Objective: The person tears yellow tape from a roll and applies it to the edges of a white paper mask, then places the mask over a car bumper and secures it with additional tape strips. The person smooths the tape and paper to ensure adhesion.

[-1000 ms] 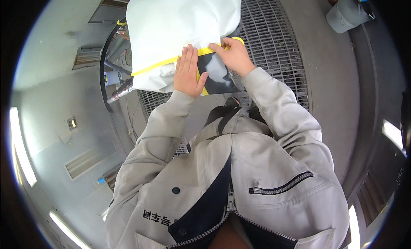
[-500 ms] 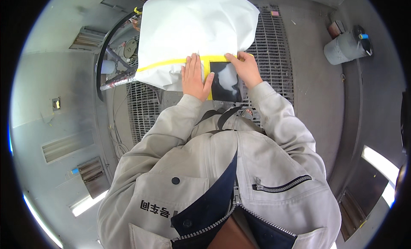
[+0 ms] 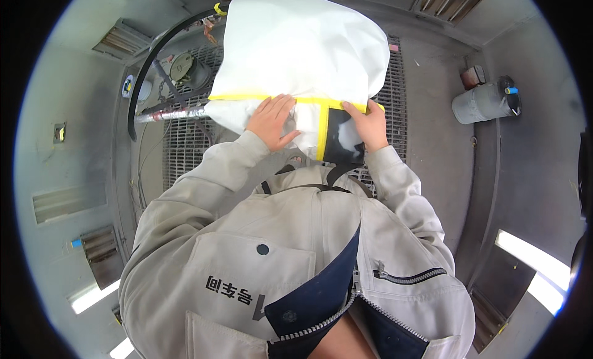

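Observation:
White masking sheet (image 3: 296, 47) covers a large piece in front of me, held along its near side by yellow masking tape (image 3: 241, 98). A second strip of this tape runs toward me beside a dark panel (image 3: 333, 150), which carries a whitish patch. My left hand (image 3: 272, 121) lies flat on the sheet and the long tape strip, left of the panel, fingers stretched out. At the panel's right edge, my right hand (image 3: 372, 127) grips the taped border, its thumb on top near the corner. The other right fingers are partly hidden beyond the edge.
A curved black strip (image 3: 141, 69) and a foil-wrapped bar (image 3: 170, 115) stand to the left, near a bucket (image 3: 196, 74). Metal floor grating (image 3: 185, 146) runs below. At the right stand a grey bin (image 3: 479, 106) and a small box (image 3: 473, 76).
My left hand has slid left along the tape, away from the dark panel. My right hand keeps its grip at the panel's right edge. The whole view has shifted somewhat.

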The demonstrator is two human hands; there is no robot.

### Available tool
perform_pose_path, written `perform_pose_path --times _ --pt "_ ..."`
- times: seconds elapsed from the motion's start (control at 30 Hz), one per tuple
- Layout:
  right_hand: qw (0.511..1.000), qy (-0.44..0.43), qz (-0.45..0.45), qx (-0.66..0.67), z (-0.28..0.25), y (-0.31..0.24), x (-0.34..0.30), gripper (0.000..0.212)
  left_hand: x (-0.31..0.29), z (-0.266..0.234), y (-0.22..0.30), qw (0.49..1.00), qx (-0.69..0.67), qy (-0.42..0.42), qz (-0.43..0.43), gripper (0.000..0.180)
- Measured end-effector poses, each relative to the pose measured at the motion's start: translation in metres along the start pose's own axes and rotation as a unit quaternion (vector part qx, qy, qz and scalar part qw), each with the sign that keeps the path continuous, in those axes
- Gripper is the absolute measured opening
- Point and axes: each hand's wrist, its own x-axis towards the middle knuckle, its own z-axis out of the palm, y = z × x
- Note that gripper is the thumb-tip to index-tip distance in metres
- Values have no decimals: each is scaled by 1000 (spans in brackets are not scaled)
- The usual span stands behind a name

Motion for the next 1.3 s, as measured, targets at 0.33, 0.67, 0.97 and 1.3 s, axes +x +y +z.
perform_pose_path --times 0.33,0.67,0.97,1.3 --pt "995 61 82 -17 4 -7 -7 41 -69 -10 -149 996 -32 75 23 54" --pt "984 128 106 -68 11 -17 -19 43 -70 -26 -191 991 -124 29 43 41" --pt "958 203 58 -195 15 -11 -34 48 -21 32 -342 740 -464 -209 -440 34" --pt "830 410 -156 -344 65 -25 -54 53 34 146 -303 552 -619 -221 -512 53"
